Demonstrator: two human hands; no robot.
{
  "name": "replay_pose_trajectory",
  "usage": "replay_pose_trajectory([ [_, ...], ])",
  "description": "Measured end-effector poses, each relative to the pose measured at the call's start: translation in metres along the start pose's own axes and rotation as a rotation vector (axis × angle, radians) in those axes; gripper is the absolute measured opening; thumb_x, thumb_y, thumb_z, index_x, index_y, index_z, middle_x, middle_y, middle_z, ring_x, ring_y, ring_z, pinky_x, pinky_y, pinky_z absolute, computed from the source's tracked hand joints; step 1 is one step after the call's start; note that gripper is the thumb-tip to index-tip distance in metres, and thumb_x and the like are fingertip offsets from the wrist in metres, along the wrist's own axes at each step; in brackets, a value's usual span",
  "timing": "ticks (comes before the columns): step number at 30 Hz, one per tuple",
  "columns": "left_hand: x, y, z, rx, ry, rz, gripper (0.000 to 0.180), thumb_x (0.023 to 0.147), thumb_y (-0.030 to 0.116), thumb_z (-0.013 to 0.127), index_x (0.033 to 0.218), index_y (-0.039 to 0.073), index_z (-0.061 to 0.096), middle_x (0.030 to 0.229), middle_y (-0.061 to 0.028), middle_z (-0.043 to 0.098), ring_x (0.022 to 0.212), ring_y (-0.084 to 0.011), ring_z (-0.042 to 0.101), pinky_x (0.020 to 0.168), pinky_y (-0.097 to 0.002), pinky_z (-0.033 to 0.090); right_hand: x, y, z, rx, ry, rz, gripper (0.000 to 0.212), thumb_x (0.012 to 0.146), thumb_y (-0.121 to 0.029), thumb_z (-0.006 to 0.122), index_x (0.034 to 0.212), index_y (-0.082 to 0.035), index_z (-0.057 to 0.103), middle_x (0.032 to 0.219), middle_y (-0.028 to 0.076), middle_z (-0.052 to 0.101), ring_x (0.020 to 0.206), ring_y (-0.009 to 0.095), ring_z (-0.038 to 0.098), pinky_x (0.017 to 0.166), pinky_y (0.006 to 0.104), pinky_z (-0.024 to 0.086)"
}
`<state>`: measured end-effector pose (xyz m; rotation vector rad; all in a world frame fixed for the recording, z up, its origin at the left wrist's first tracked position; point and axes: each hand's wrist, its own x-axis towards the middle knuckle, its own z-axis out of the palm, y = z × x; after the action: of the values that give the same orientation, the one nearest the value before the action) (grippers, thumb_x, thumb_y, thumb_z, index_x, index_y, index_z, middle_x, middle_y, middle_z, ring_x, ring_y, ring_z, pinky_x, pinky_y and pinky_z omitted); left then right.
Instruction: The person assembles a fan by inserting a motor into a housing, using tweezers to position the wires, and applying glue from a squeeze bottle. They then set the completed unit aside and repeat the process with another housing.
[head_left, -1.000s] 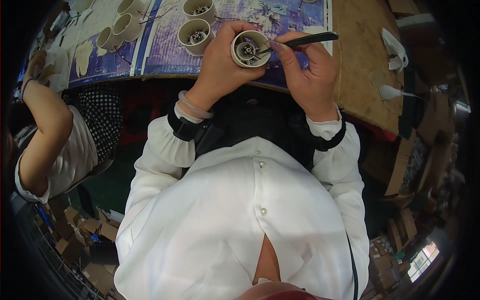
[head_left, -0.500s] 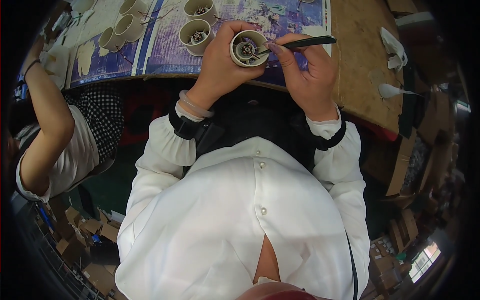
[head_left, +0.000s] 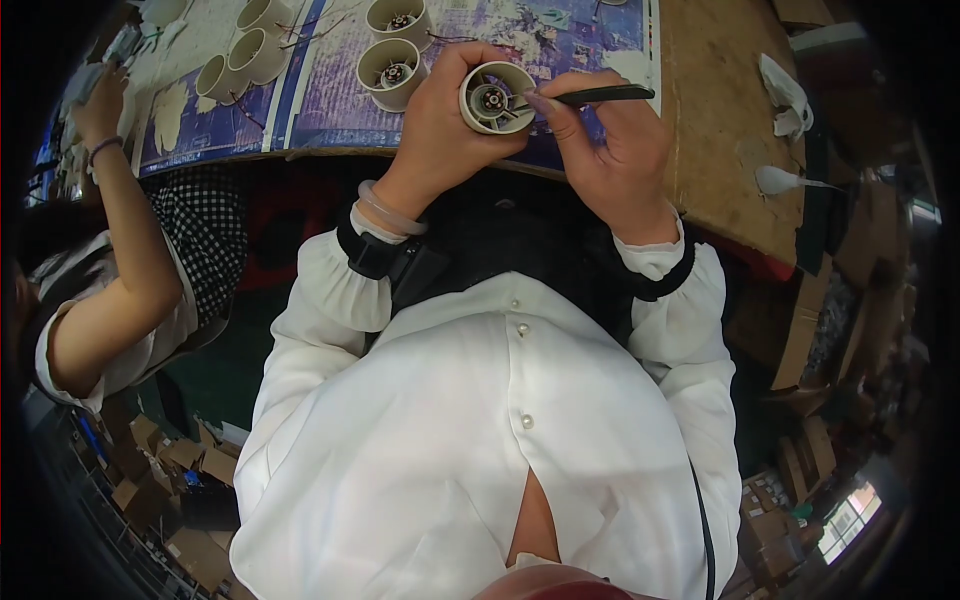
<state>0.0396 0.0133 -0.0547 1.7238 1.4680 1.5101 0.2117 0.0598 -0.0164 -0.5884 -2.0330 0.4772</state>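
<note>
My left hand (head_left: 447, 125) is wrapped around a short cream-coloured cylindrical fan housing (head_left: 467, 92), its open end tilted up toward me. Inside it sits a round motor hub (head_left: 491, 99) with thin vanes running out to the wall. My right hand (head_left: 622, 150) pinches a slim black-handled tool (head_left: 610, 94) like a pen. The tool's thin tip reaches into the housing's right side, between hub and wall; its exact kind is unclear. To the left of my left hand stand two similar housings with motors, the nearer one (head_left: 366, 82) close to my knuckles.
Several more cream housings (head_left: 247, 62) with thin wires stand farther left on the blue-and-purple printed sheet (head_left: 340, 115). White scraps (head_left: 787, 95) and a small white piece with a pointed tip (head_left: 777, 181) lie on the brown board (head_left: 715, 130). A co-worker's arm (head_left: 135, 230) is at the left.
My right hand has shifted slightly and the tool's handle end has swung a little left and toward me. My left hand keeps the housing in place. The co-worker's arm has moved right.
</note>
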Motion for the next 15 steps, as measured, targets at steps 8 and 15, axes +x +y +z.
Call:
replay_pose_trajectory([
  [8,-0.0039,0.0031,0.0024,0.029,-0.013,0.01,0.059,0.063,0.011,0.084,0.113,0.006,0.052,0.101,-0.0062,0.063,0.092,-0.0186,0.065,0.08,-0.0282,0.052,-0.0038,-0.0023,-0.0032,0.017,0.017,0.006,0.009,0.087,-0.007,0.069,0.093,0.0,0.068,0.083,0.008,0.067,0.072,0.019,0.062,0.065,0.027,0.047],
  [15,0.0018,-0.0026,-0.0004,0.043,-0.024,0.0,0.057,0.067,0.01,0.082,0.114,0.005,0.051,0.101,-0.0053,0.062,0.091,-0.0159,0.063,0.079,-0.0271,0.051,0.0034,0.0016,0.0007,-0.005,0.006,-0.036,0.01,0.088,-0.006,0.069,0.095,0.0,0.068,0.085,0.008,0.067,0.074,0.017,0.062,0.066,0.0266,0.048],
])
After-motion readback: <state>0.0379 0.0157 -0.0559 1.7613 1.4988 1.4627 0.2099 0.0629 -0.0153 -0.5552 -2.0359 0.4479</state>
